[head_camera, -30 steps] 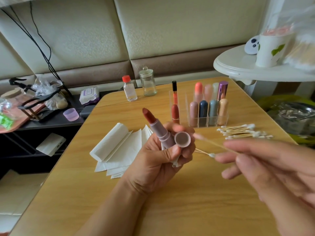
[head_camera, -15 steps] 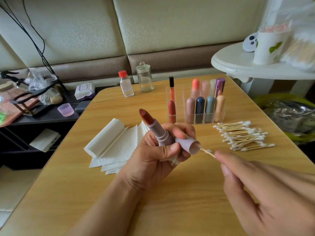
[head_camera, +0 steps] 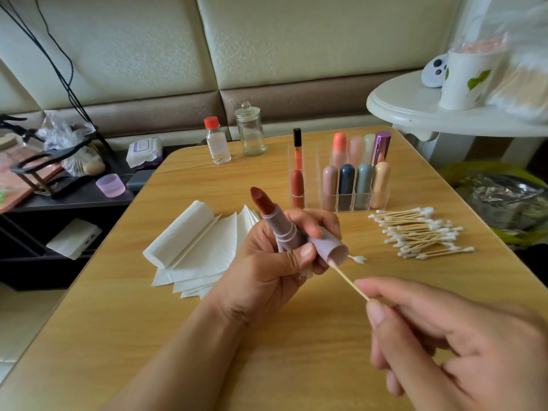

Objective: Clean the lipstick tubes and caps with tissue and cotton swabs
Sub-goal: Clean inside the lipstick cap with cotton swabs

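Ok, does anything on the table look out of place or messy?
One stray cotton swab lies apart from the loose heap of wooden cotton swabs, just behind the mauve lipstick cap. Nothing looks spilled or damaged.

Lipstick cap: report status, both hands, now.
Left hand grips open lipstick and cap together. Right hand pinches cotton swab, tip inside cap mouth. One loose swab on table just beyond cap; nothing blocking.

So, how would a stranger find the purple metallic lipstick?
Look at the wooden table, toward its far right part, where a clear organizer holds upright lipsticks. In its back row, at the right end, stands the purple metallic lipstick: the only shiny, flat-topped one, while its neighbours are matte and rounded.
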### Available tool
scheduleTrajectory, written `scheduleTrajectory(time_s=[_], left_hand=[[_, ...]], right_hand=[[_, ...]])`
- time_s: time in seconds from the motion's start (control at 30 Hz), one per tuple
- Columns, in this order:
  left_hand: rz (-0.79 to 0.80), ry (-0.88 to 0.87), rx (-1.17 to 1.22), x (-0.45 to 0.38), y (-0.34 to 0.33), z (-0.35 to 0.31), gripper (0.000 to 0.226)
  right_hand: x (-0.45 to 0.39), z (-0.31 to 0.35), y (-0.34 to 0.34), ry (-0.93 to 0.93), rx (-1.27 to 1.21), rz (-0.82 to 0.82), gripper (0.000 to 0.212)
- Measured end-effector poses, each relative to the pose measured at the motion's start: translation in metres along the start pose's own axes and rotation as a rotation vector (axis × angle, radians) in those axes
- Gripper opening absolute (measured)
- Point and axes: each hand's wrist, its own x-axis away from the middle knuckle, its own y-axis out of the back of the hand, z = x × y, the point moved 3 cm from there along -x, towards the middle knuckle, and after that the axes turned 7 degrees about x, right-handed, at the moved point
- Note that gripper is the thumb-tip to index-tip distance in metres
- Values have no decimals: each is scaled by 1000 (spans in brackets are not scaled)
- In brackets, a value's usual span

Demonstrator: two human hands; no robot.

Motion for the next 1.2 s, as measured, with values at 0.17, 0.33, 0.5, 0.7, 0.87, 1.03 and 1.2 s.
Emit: scheduleTrajectory(time_s=[0.17, 0.33, 0.5, 0.7, 0.87, 1.03, 1.2], left_hand=[[15, 5, -2, 0, 2, 3, 12], [2, 71, -31, 0, 2, 8, 12], [-39, 53, -72, 0, 1, 6, 19], [-59, 51, -134, 1, 2, 6, 20], [-72, 56, -168, -1, 0, 8, 26], [-113, 25, -186, 1, 3, 4, 34], [-100, 51, -231, 0, 2, 6, 34]], right_hand=[[-6, -12, 3, 41, 206, -96, 23], [-4, -11, 2, 178, 341, -245, 24], [-1, -5, -5, 149, 131, -150, 26], [-12, -14, 4, 166, 266, -94, 29], [-10, -10, 0, 257, 313, -187, 28], [-7, -15, -6, 156, 91, -52, 26], [-20, -23, 5, 191, 318, -86, 29]])
